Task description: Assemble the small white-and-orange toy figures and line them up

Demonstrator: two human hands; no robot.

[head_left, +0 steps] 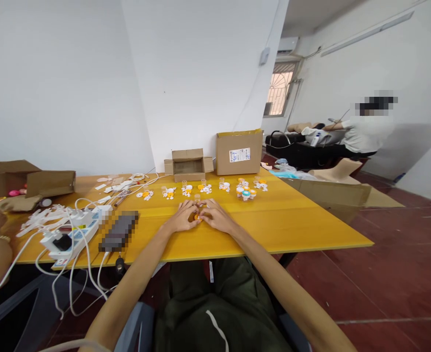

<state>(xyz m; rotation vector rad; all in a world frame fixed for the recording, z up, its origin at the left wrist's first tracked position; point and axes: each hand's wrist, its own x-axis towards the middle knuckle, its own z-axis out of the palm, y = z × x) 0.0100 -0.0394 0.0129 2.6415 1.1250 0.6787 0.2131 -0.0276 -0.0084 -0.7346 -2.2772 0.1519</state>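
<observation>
A small orange piece [197, 218] sits on the yellow table [292, 225], pinched between the fingertips of the left hand [184, 217] and the right hand [217, 217]. Mostly covered by fingers, it shows only a sliver of orange; its shape can't be made out.

A smooth, faintly glossy yellow worktop [281, 220] is seen; the boxes [239, 152] are matt brown cardboard, the power strip [74, 239] glossy white plastic.

Two hands [200, 217], four cardboard boxes [239, 152], one power strip [74, 239]
</observation>
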